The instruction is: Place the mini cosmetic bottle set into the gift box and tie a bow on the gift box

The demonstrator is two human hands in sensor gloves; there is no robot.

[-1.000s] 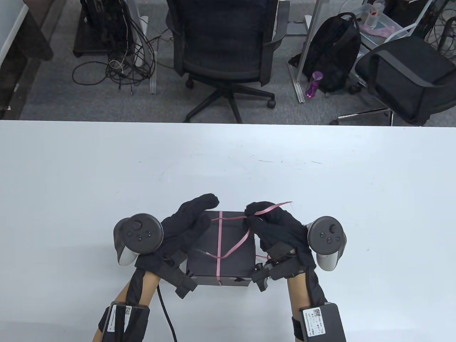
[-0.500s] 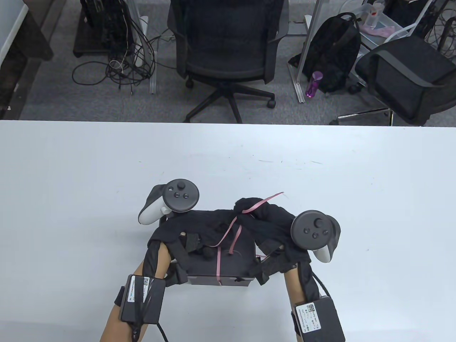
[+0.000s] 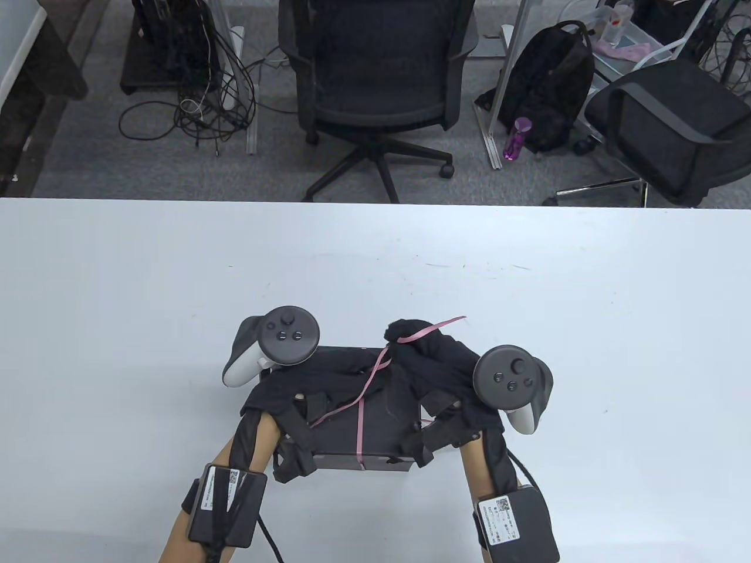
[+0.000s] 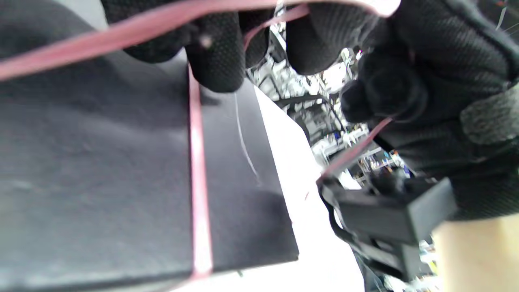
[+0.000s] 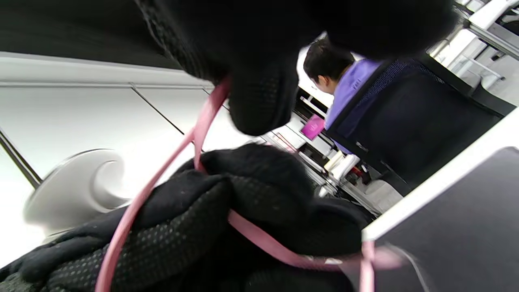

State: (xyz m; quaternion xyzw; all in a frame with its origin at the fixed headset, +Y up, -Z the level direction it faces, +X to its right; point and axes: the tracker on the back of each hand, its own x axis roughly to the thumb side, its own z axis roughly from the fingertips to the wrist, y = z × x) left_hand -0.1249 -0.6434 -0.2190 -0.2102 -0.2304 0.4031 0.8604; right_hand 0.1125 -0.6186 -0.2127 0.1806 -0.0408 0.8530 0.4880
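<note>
Ribbon (image 3: 375,372) is thin, limp, slippery: your right hand (image 3: 431,358) pinches one end, left hand (image 3: 328,381) the other; grip near the crossing over the box (image 3: 387,434).

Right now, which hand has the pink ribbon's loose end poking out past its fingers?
The right hand: the pink ribbon tail sticks out beyond it, while the left hand lies across the box top.

One black box (image 3: 381,434) sits on the single white worktop (image 3: 528,328). One pink ribbon (image 3: 360,431) runs around it, with two loose strands rising from the lid. Two gloved hands are over the box, the left hand (image 3: 320,381) and the right hand (image 3: 431,363). On the floor beyond the far edge there are two office chairs (image 3: 375,76), one black backpack (image 3: 548,88) and one purple bottle (image 3: 516,139).
</note>
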